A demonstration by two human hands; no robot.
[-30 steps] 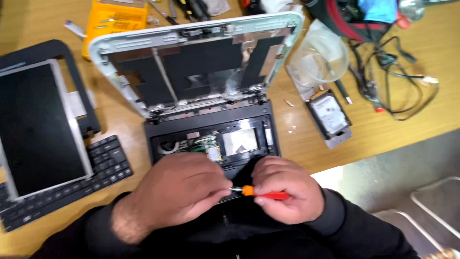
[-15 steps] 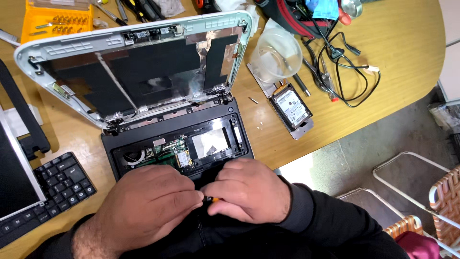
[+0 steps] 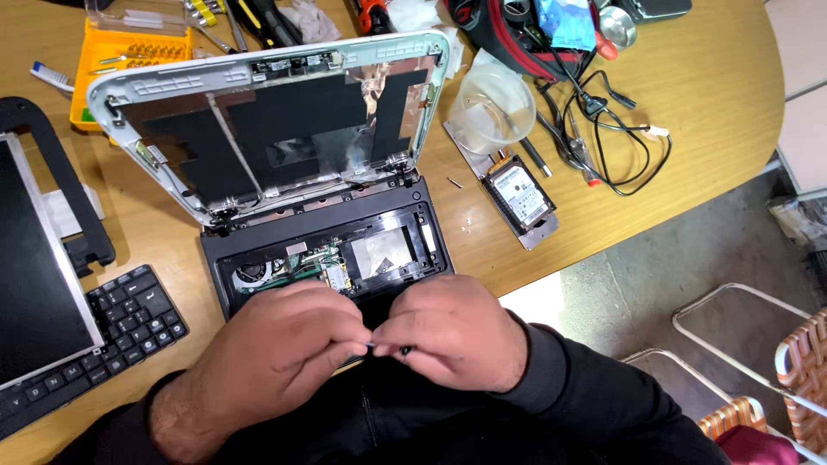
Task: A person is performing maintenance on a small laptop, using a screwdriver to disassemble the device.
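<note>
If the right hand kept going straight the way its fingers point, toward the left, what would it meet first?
The left hand. The right hand points its fingertips at the left hand's fingertips, and they already seem to meet around a small dark tool tip over the opened laptop base. Depth is hard to judge.

Bare hands, long black sleeves, black top

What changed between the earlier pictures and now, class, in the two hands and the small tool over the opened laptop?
The orange-handled screwdriver, plain in the right hand a second ago, is now almost hidden; only a dark tip shows between the closed-in fingers. The left hand has moved against the right. The opened laptop, hard drive and detached keyboard lie as before.
</note>
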